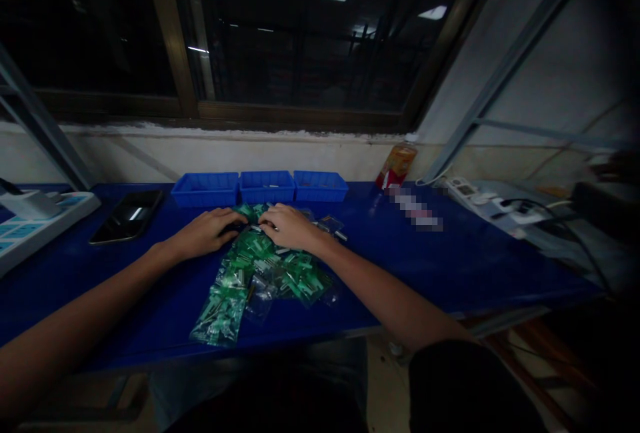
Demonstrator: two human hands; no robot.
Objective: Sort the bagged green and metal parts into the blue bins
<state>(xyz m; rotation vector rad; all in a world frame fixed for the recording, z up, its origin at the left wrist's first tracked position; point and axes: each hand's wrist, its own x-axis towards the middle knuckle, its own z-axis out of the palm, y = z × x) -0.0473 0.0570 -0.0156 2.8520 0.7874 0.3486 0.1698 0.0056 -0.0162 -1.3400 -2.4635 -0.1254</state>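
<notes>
My left hand lies at the far left edge of a pile of small green plastic bags, its thumb apart from the bent fingers and its fingertips against the bags. Close beside it, my right hand curls its fingers down on a green plastic bag at the pile's far end. What lies under those fingertips is partly hidden. The bags hold small pale and metallic pieces. Nearest me lies a longer green bag. Several clear bags are mixed in.
Three blue bins stand in a row behind the pile. A phone and a power strip are at left. On the right are a drink bottle and another power strip. The blue table's front edge is near my body.
</notes>
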